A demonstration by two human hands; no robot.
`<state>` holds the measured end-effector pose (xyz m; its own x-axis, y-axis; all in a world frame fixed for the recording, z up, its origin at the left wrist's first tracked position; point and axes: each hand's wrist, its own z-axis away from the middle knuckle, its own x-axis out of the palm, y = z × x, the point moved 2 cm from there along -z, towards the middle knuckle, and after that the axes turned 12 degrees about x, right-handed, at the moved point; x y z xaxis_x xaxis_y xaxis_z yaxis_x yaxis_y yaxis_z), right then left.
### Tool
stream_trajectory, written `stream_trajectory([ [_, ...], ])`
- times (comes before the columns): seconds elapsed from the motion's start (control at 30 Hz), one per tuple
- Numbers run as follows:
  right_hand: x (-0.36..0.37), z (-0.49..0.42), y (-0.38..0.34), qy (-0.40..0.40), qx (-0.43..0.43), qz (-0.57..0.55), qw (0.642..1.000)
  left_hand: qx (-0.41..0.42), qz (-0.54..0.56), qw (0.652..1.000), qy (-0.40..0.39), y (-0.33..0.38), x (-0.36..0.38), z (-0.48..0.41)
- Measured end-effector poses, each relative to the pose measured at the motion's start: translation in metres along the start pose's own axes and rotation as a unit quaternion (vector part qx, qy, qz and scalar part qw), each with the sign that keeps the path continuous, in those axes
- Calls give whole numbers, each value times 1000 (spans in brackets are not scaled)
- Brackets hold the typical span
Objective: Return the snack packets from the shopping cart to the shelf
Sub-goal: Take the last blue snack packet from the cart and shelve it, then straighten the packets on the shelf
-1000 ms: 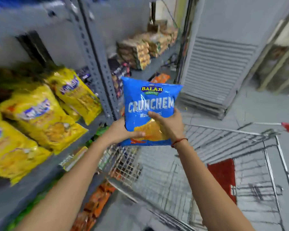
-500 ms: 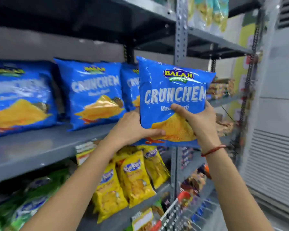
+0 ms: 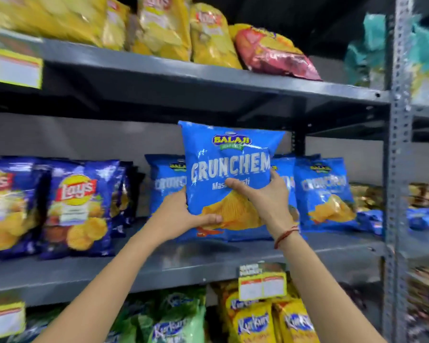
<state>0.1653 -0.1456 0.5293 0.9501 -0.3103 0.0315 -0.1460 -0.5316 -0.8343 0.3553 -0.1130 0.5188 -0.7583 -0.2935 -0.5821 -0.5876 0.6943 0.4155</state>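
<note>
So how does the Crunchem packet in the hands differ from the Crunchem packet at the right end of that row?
The held Crunchem packet is gripped by the left hand and right hand; the right-end Crunchem packet stands untouched on the middle shelf. The held one sits nearer and looks sharper. Both are upright, blue, same branding.

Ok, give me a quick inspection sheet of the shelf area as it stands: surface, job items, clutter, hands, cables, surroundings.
Surface: grey metal shelf, bare strip along its front edge.
Job's things: blue Crunchem packet held upright in front of matching Crunchem packets standing on the shelf.
Clutter: blue Lay's packets at left; price label clipped to the shelf edge.
Grippers: left hand grips the packet's lower left; right hand grips its right side, red thread on the wrist.
Cables: nothing seen.
Surroundings: yellow packets on the shelf above, Kurkure packets below, perforated upright at right.
</note>
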Motion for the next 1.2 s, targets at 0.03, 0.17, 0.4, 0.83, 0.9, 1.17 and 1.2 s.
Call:
stream_trajectory([
  [0.03, 15, -1, 2, -11, 5, 4, 1000, -14, -5, 1000, 8, -10, -7, 4],
  [0.17, 59, 0, 16, -48, 37, 9, 998, -58, -20, 997, 39, -43, -23, 17],
  [0.4, 99, -5, 48, -86, 69, -5, 994, -123, -37, 991, 41, -86, -26, 26],
  [0.83, 108, -13, 60, -7, 32, 52, 998, -120, -76, 989, 30, -98, -21, 42],
  [0.9, 106, -3, 51, 84, -50, 79, 992, -108, -122, 986, 45, -90, -28, 57],
  [1.17, 160, 57, -1, -134, -104, -17, 985, -55, -318, 932, 167, -72, -84, 132],
  [1.2, 172, 64, -4, -193, -68, -6, 979, -60, -344, 921, 173, -75, -90, 140],
])
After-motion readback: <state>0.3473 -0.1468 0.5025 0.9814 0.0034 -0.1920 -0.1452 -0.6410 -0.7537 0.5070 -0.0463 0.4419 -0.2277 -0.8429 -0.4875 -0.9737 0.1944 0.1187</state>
